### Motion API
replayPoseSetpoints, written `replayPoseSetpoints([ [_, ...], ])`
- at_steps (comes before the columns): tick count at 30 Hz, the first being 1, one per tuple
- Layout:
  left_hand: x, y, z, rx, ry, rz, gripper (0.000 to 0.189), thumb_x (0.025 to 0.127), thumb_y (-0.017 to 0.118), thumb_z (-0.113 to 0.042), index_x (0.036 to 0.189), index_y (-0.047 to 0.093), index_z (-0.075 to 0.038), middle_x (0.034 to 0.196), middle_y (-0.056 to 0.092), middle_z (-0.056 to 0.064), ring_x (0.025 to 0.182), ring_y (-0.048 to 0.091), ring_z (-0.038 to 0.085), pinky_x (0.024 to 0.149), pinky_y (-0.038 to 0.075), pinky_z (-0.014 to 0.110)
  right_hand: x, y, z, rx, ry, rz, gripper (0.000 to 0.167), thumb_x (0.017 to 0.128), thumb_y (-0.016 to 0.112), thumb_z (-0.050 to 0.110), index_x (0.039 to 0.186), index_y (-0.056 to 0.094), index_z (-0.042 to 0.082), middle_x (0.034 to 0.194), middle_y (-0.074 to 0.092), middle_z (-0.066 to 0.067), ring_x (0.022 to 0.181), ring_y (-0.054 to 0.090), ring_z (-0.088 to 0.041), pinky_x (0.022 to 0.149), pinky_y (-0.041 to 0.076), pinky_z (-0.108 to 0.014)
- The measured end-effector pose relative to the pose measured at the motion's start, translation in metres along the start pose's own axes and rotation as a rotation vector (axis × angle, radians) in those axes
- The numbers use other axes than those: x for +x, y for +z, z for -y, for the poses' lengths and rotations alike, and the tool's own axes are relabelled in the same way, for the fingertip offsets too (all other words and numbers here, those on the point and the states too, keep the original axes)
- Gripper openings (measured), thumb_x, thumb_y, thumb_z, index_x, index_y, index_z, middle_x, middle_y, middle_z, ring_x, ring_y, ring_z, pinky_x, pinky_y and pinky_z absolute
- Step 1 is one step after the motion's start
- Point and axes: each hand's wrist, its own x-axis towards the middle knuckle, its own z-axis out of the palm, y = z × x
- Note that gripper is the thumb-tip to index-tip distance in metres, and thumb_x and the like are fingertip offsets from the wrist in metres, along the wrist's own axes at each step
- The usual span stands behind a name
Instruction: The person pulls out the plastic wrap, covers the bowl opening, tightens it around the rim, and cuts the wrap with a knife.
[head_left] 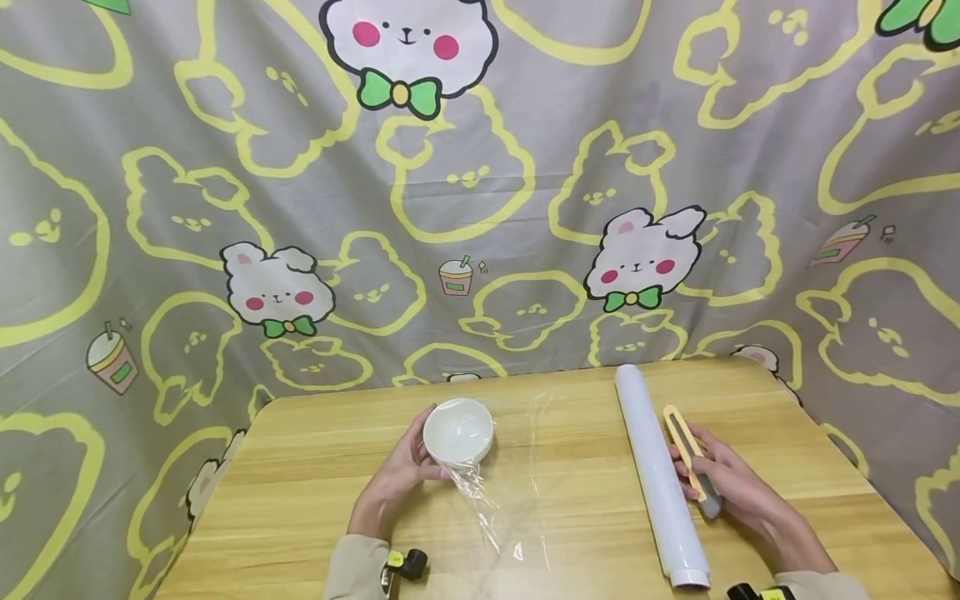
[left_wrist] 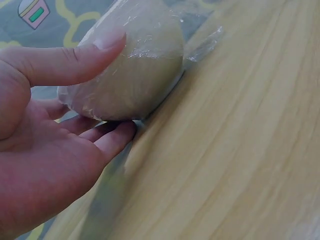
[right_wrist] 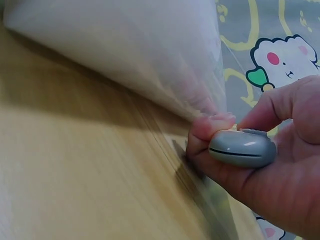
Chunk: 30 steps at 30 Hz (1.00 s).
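A white bowl (head_left: 458, 431) stands toward the middle of the table, with clear cling film (left_wrist: 150, 35) clinging to its side. My left hand (head_left: 408, 467) holds the bowl, the thumb on the near side and the fingers around the far side and low near the base. Loose film (head_left: 517, 500) spreads from the bowl over the tabletop to its right. My right hand (head_left: 723, 479) grips a yellow and grey box cutter (head_left: 692, 462); its grey end (right_wrist: 242, 148) faces the right wrist camera. No blade can be made out. Just left of that hand lies a roll of cling film (head_left: 660, 483).
The wooden table (head_left: 300, 475) runs back to a grey curtain (head_left: 525, 208) printed with cartoon animals, which also hangs at both sides. The long film roll lies lengthwise from the far edge toward the front, between my two hands.
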Motion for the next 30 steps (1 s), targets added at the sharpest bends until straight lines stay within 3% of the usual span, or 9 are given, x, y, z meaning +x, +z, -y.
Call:
replayPoseSetpoints([
  [4,0.001,0.002,0.002,-0.01,0.012,-0.019,0.116,0.071,0.073,0.024,0.163,0.007,-0.002,0.166,0.016,0.026,0.148,0.027,0.046,0.11,0.043,0.03,0.002,-0.001,-0.002,-0.056,-0.025,-0.071,0.069,0.097,0.035,-0.009,0.157,0.001,-0.011,0.121,0.053,-0.014,0.097,0.056,-0.013,0.071,0.057,-0.03],
  [8,0.002,0.005,0.004,-0.006,0.021,-0.026,0.114,0.069,0.074,0.024,0.162,0.013,-0.001,0.164,0.021,0.027,0.145,0.031,0.046,0.109,0.044,0.031,0.003,0.0,-0.003,-0.192,-0.044,-0.193,0.062,0.098,0.043,-0.009,0.152,0.014,-0.019,0.125,0.056,-0.028,0.099,0.061,-0.009,0.081,0.059,-0.029],
  [12,0.004,0.009,0.004,0.001,0.024,-0.036,0.113,0.065,0.077,0.024,0.159,0.02,0.001,0.161,0.026,0.027,0.144,0.033,0.045,0.109,0.045,0.031,0.003,0.001,-0.001,-0.399,-0.029,-0.313,0.054,0.101,0.052,-0.001,0.146,0.03,-0.022,0.129,0.053,-0.037,0.094,0.059,-0.005,0.077,0.055,-0.023],
  [18,0.007,0.016,0.006,0.017,0.037,-0.019,0.112,0.064,0.08,0.021,0.157,0.021,0.002,0.16,0.028,0.027,0.144,0.035,0.043,0.11,0.043,0.031,-0.001,-0.002,0.004,-0.657,-0.03,-0.455,0.045,0.102,0.056,0.009,0.136,0.05,-0.02,0.111,0.064,-0.024,0.085,0.053,-0.009,0.068,0.047,-0.021],
  [25,0.008,0.02,0.009,0.002,0.025,-0.026,0.114,0.064,0.077,0.023,0.159,0.018,0.001,0.162,0.026,0.026,0.144,0.034,0.043,0.111,0.042,0.031,-0.004,-0.008,0.001,-0.805,-0.043,-0.494,0.042,0.098,0.059,0.01,0.132,0.054,-0.014,0.097,0.062,-0.013,0.08,0.052,-0.016,0.063,0.041,-0.026],
  [30,0.007,0.02,0.009,-0.016,0.039,0.002,0.121,0.065,0.08,0.022,0.162,0.011,-0.002,0.164,0.021,0.027,0.147,0.028,0.045,0.112,0.039,0.029,-0.004,-0.008,0.0,-0.918,-0.096,-0.514,0.034,0.096,0.061,0.009,0.121,0.059,-0.014,0.091,0.063,-0.013,0.079,0.056,-0.021,0.065,0.044,-0.033],
])
